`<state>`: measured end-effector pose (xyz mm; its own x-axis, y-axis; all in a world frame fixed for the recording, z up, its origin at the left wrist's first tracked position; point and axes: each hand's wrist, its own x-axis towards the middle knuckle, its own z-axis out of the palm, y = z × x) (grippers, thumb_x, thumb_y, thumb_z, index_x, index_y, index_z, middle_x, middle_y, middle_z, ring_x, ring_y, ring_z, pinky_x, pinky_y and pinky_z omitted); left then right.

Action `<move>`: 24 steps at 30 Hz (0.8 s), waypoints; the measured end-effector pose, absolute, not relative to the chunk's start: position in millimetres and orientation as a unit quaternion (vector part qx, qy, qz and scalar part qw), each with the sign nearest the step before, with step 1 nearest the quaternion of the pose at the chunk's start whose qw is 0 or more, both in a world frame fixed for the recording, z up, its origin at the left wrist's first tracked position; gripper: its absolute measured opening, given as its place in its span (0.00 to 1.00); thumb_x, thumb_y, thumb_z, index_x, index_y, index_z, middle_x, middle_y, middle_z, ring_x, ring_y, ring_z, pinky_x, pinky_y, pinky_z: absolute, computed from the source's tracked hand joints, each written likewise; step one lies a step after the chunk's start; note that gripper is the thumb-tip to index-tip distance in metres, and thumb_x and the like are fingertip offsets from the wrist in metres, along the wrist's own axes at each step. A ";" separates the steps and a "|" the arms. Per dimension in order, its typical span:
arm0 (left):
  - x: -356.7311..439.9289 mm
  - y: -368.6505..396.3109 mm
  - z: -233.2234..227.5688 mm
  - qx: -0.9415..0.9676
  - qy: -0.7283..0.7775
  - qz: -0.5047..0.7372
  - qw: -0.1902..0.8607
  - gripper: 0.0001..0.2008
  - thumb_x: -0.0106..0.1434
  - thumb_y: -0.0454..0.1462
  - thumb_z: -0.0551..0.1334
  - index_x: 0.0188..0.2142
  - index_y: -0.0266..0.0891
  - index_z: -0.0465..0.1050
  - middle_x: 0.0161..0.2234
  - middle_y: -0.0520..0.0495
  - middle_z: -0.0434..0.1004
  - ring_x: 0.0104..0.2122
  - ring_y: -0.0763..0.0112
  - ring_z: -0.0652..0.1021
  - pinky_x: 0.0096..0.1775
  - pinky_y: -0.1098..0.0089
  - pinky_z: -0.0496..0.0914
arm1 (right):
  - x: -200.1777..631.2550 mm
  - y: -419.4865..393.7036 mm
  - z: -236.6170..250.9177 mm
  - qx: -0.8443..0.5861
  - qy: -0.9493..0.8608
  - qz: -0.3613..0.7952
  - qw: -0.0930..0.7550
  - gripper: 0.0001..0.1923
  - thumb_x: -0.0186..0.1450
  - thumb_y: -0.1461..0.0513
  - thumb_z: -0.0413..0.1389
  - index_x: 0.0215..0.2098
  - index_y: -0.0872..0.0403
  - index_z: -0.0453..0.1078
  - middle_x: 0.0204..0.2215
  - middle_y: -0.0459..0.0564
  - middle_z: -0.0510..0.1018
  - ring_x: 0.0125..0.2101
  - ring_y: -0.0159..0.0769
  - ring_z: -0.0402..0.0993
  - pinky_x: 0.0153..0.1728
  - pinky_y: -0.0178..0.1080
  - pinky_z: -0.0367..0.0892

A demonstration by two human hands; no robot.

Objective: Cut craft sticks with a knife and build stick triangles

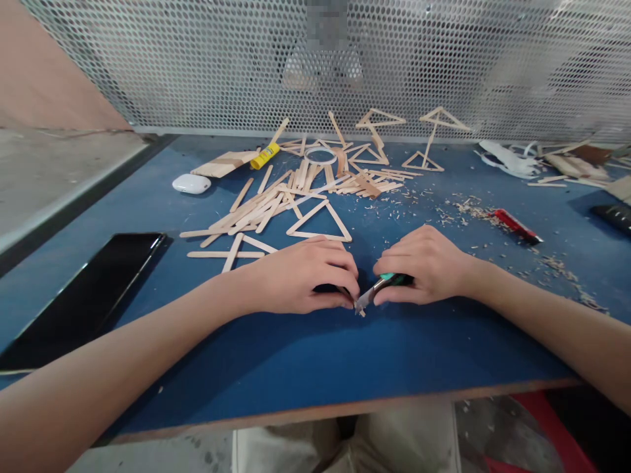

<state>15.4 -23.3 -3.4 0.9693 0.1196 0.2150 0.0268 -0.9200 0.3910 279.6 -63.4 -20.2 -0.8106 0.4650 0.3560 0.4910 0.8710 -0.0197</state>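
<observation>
In my right hand (426, 263) is a box cutter (369, 297) with a green slider, its blade slanting down to the left. My left hand (310, 276) is closed, its thumb and fingertips pinched together right at the blade's tip. Whatever those fingers hold is mostly hidden behind them. A small wood chip (362, 313) shows just under the blade. Beyond my left hand lie a triangle of popsicle sticks (320, 234) and a pile of loose popsicle sticks (266, 205).
A tablet-like black device (93, 295) lies at left, near a white earbud case (191, 184) and a yellow glue stick (265, 156). Tape (320, 156) sits on the sticks. Stick frames (426, 161) stand farther back. A red cutter (515, 225) lies among shavings at right. Perforated metal (211, 72) closes the back.
</observation>
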 end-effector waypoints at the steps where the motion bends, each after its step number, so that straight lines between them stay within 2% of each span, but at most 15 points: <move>1: 15.7 -23.2 -4.0 0.971 0.039 0.122 0.201 0.05 0.69 0.35 0.64 0.40 0.44 0.80 0.41 0.47 0.81 0.41 0.70 0.78 0.50 0.66 0.66 | 279.8 -63.4 -20.1 -0.257 -0.950 -0.032 0.175 0.24 0.70 0.43 0.52 0.34 0.52 0.74 0.21 0.42 0.75 0.19 0.29 0.63 0.24 0.36 0.47; 10: 16.4 -23.7 -6.8 0.955 0.047 0.131 0.262 0.05 0.68 0.33 0.64 0.38 0.41 0.79 0.40 0.46 0.81 0.41 0.70 0.78 0.47 0.69 0.69 | 277.0 -65.9 -18.6 -0.270 -0.949 -0.039 0.157 0.25 0.71 0.43 0.51 0.33 0.53 0.74 0.21 0.43 0.75 0.21 0.29 0.65 0.25 0.37 0.45; 24: 16.1 -22.4 -9.0 0.948 0.059 0.113 0.291 0.04 0.69 0.34 0.64 0.39 0.40 0.79 0.42 0.47 0.80 0.42 0.70 0.77 0.48 0.68 0.68 | 274.9 -69.0 -16.9 -0.276 -0.951 -0.056 0.128 0.24 0.72 0.43 0.51 0.33 0.53 0.74 0.20 0.43 0.75 0.21 0.29 0.66 0.24 0.38 0.43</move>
